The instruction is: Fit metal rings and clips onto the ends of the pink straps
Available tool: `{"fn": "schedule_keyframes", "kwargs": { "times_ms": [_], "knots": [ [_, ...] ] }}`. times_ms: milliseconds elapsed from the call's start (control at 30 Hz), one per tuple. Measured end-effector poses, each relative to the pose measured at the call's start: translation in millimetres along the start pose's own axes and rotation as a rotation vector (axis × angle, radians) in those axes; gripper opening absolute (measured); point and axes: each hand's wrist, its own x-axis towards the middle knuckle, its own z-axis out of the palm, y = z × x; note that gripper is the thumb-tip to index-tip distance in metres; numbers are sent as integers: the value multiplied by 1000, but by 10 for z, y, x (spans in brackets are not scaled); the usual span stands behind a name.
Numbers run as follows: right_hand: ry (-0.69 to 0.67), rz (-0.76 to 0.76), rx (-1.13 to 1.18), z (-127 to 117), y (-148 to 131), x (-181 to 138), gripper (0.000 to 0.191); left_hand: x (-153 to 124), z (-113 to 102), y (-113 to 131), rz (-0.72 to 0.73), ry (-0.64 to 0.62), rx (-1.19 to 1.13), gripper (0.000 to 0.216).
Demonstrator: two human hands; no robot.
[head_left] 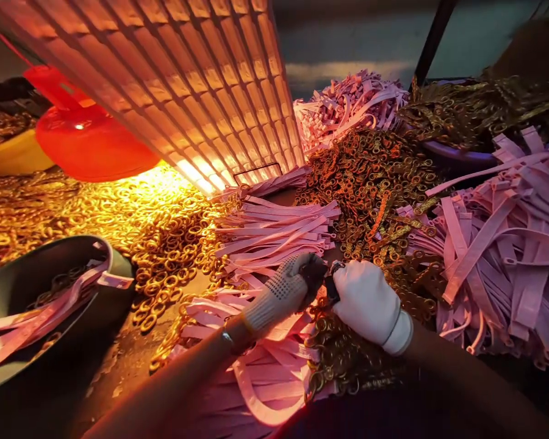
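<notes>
With straps (281,227) at their ten o'clock and links (368,177) at one, the left hand (289,281) and right hand (365,299) were close together, curled, pinching what one could not tell, in seemingly fine handwork whose next move probably asked for steady fingers.

"Any way through on the left?"
"Along the strip of counter (130,350) between the green bucket (115,266) and the gold rings (174,256)."
"And forward of the left hand (286,288)?"
"Over the low pink straps (279,228), until the ribbed panel (196,85) slants across."
"The right hand (368,299)?"
"A tall strap heap (507,262) blocks its outer side."
</notes>
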Motion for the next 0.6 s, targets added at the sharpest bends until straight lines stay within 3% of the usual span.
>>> {"fn": "schedule_keyframes", "kwargs": {
  "times_ms": [67, 133, 233, 333, 433, 500, 600],
  "knots": [
    [-44, 61, 84, 92, 34, 34, 10, 99, -5, 75, -48, -29, -194, 25],
    [-49, 121, 242, 229, 96, 70, 10, 191, -19, 199, 15, 9, -320, 26],
    [148, 135, 489, 407, 236, 123, 25, 282, -29, 346, 111, 81, -321, 24],
    [379, 21, 774, 435, 378, 158, 37, 293, -5, 329, 54, 72, -190, 21],
    [379, -137, 1027, 350, 455, 174, 35, 255, 32, 229, 21, 82, -80, 21],
    [367, -178, 1051, 288, 469, 181, 31, 226, 43, 190, 32, 88, -38, 22],
    [399, -138, 731, 228, 450, 183, 27, 207, 35, 173, 53, 45, 44, 25]
  ]
}}
